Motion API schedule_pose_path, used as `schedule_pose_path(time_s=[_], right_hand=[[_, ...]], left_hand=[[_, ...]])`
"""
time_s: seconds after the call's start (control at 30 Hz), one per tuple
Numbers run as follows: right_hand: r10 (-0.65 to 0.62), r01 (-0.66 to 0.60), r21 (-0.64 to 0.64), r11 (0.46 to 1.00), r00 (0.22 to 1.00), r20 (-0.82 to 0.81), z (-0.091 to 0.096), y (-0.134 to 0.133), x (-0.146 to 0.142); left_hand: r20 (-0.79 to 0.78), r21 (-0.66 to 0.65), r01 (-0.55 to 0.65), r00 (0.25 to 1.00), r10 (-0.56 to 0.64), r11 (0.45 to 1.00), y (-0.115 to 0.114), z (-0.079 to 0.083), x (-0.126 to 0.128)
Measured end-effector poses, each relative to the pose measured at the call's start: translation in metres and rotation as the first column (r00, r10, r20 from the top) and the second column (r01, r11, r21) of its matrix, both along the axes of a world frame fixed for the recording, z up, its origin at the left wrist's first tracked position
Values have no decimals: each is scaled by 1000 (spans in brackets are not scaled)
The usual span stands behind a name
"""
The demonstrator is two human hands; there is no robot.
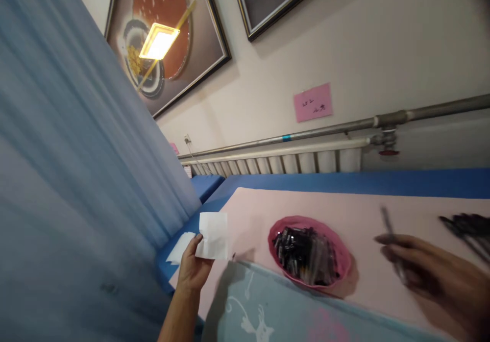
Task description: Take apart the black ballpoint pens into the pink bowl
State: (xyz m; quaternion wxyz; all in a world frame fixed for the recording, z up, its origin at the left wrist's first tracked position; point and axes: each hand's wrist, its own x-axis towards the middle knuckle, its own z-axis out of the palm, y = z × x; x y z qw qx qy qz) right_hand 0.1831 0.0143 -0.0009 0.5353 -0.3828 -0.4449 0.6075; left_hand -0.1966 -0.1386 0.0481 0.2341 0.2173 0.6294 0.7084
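My left hand point(195, 268) pinches a small sheet of white paper point(215, 234) between thumb and fingers, raised over the table's left part. A stack of white paper point(181, 247) lies just beyond that wrist on the blue surface. On the right, my right hand point(424, 265) grips a thin dark pen point(388, 223), smeared by motion, its tip end hard to make out. Between the hands sits a pink oval basket point(346, 252) filled with black and clear pen parts point(302, 250). Several black pens point(469, 227) lie in a bunch beyond my right hand.
Pale pink sheeting point(260, 204) covers a blue table point(325, 182). Nearest me is a light blue printed cloth point(287, 311). A blue curtain point(76, 153) hangs at left. Behind the table run a radiator point(298, 163) and a metal pipe point(333, 129) along the wall.
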Motion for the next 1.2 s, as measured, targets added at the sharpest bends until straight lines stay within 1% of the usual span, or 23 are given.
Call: schedule_pose_path(time_s=[0.03,0.07,0.1,0.13,0.17,0.2,0.3,0.37,0.47,0.53,0.6,0.67,0.7,0.77,0.83,0.87,0.9,0.93,0.97,1.03,1.13,1.2], right_hand=[[102,-100,-34,994,993,57,15,-17,-6],[150,-146,-45,988,984,97,26,-34,-13],[237,-232,-51,971,962,137,34,-50,-18],[343,-336,-71,939,925,166,39,-65,-23],[416,-409,-74,910,890,186,41,-79,-27],[455,-451,-68,890,868,199,40,-91,-30],[506,-502,-64,862,847,167,33,-116,-30],[520,-516,-69,854,840,156,28,-126,-27],[532,-527,-75,846,834,144,21,-133,-24],[518,-513,-69,856,847,122,19,-136,-24],[526,-521,-79,850,844,100,19,-138,-25],[569,-561,-112,820,819,69,19,-141,-27],[600,-591,-132,796,798,48,19,-143,-29],[638,-631,-160,759,770,-5,19,-147,-31],[650,-650,-153,745,758,-57,18,-151,-34],[647,-649,-136,748,760,-66,18,-153,-35],[636,-638,-112,762,769,-57,18,-155,-36],[615,-614,-86,785,788,-21,18,-156,-36],[590,-587,-59,807,806,49,19,-157,-36],[516,-532,0,847,820,248,21,-158,-36],[334,-458,110,882,773,540,19,-157,-36],[167,-407,224,885,729,664,15,-155,-35]], left_hand=[[205,97,72,975,-91,993,3,0,16],[383,179,129,904,-189,976,5,0,33],[496,241,154,829,-257,958,8,-1,51],[568,277,173,764,-306,945,10,-2,69],[601,300,201,720,-349,932,13,-4,88],[619,306,221,693,-370,926,15,-5,106],[664,304,291,618,-421,907,17,-7,152],[686,318,341,561,-463,885,15,-8,173],[690,330,435,494,-529,838,7,-10,188],[663,327,498,485,-570,803,1,-11,192],[632,327,517,503,-589,791,-5,-13,195],[597,338,504,539,-595,795,-8,-15,199],[565,344,516,553,-612,785,-8,-17,201],[494,339,582,558,-667,739,-9,-20,204],[448,309,643,552,-704,700,-10,-22,206],[443,291,649,560,-700,704,-11,-23,207],[447,275,635,580,-681,722,-11,-23,207],[456,263,612,602,-655,746,-11,-22,207],[467,253,591,618,-632,765,-11,-21,207],[485,247,571,627,-610,783,-10,-20,207],[478,249,591,614,-628,767,-6,-20,207],[471,251,591,617,-630,767,-5,-23,207]])
